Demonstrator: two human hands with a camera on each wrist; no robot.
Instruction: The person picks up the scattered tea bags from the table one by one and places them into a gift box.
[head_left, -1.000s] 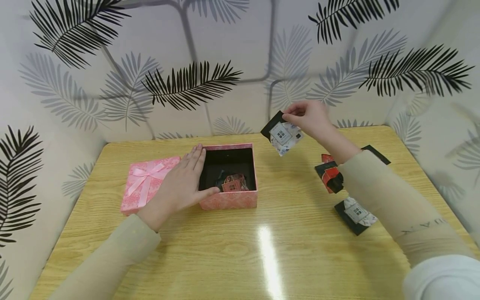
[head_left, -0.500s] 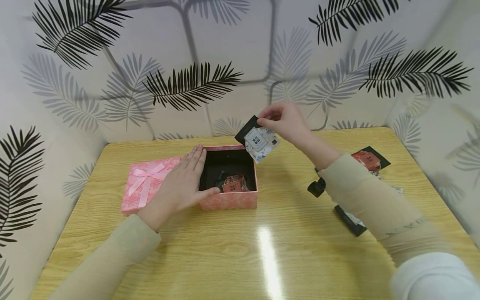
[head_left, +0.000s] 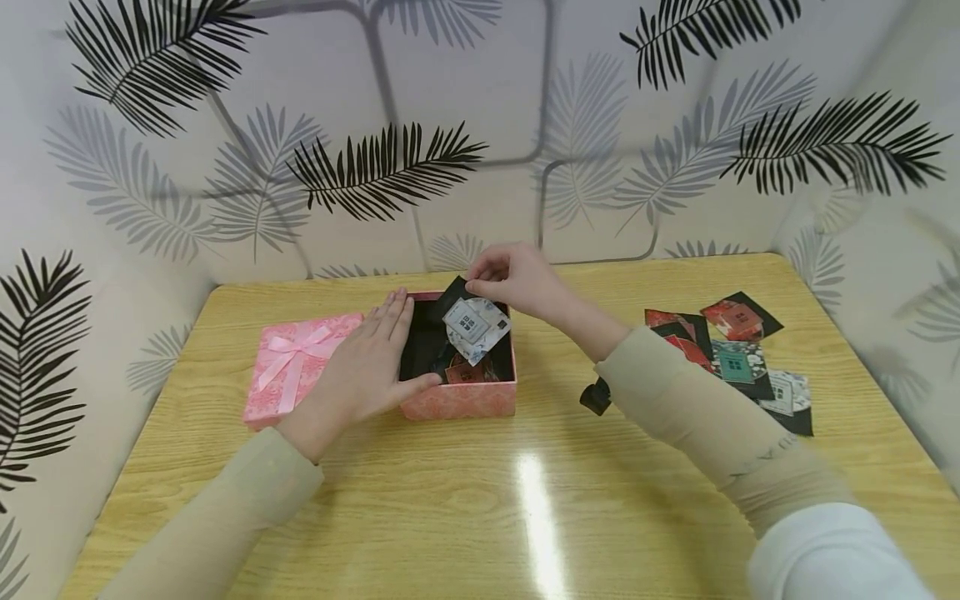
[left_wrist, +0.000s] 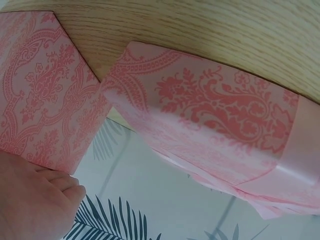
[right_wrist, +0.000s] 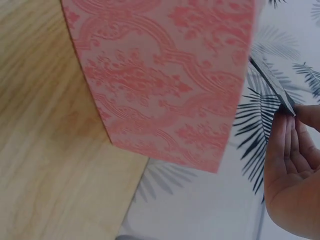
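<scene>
Pinching sachet (head_left: 477,327), right hand (head_left: 517,281) over box (head_left: 461,402), left hand (head_left: 369,354) flat against it

"What's lost in the head view?"

"The held packet (head_left: 476,330) hides part of the inside of the box (head_left: 459,402) and some of the red packet (head_left: 463,374) in there. Its lettering (head_left: 468,323) is too small to read."

"And on the bench (head_left: 420,500)?"

"The right sleeve (head_left: 675,400) covers part of the spread packets (head_left: 738,365) and of a black thing (head_left: 596,397) I can't identify. The left hand (head_left: 363,358) hides a corner of the lid (head_left: 292,367)."

"The wrist views?"

"The left crops that hand, box and lid; the right cuts off the right hand (right_wrist: 295,175) and the box, and shows the held packet nearly edge-on."
</scene>
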